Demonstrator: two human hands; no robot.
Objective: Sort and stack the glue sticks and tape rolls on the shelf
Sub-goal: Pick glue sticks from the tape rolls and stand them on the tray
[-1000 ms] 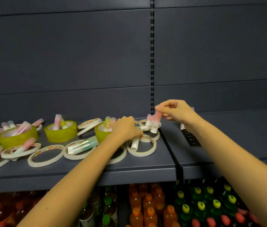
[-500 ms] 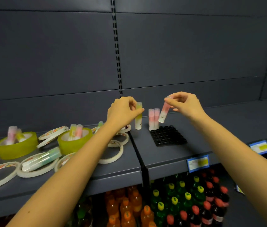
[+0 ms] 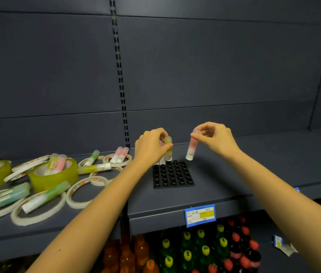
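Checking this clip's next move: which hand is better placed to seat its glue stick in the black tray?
Left hand: its yellow glue stick stands upright at the black tray's back row. The right hand's pink stick hangs tilted beyond the tray's corner.

The light is dim and cool, coming from above and behind me, so the dark back panel (image 3: 214,66) stays flat and dull with no glare. My forearms throw soft shadows onto the shelf (image 3: 234,174). The wide lens bows the upright slotted rail (image 3: 119,66) and tilts the panel seams toward the corners. The tape rolls (image 3: 37,211) at the left edge are smeared, and the bottles (image 3: 205,251) below are murky and soft.
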